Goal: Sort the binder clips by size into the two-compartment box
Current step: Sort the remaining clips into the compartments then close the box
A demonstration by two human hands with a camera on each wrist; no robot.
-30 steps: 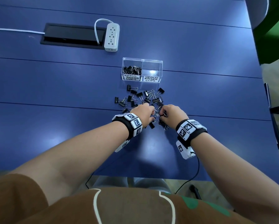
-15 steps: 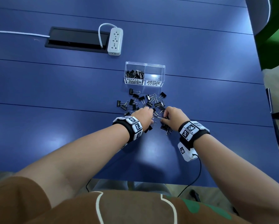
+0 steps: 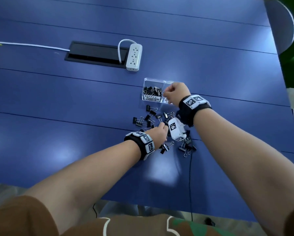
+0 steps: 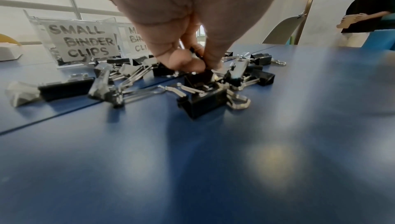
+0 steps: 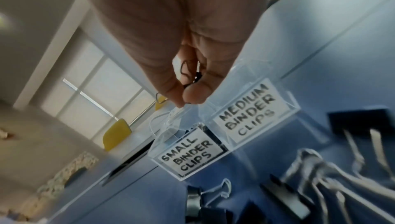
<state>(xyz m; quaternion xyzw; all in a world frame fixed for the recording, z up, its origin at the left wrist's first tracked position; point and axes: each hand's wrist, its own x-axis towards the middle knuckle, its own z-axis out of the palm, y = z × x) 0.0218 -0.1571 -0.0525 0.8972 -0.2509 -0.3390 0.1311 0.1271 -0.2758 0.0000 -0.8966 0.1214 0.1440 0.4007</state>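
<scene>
Small binder clip [image 5: 189,75] pinched over the two-compartment box [image 3: 153,81].
The right hand [image 3: 176,93] grips it above the divider; the left hand [image 3: 158,134] pinches a clip [image 4: 199,76] in the loose pile [image 3: 150,117] mid-desk [image 3: 57,103].

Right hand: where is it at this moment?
In the head view the right hand is raised over the clear two-compartment box, near its divider, pinching a small binder clip, beyond the loose clips.
</scene>
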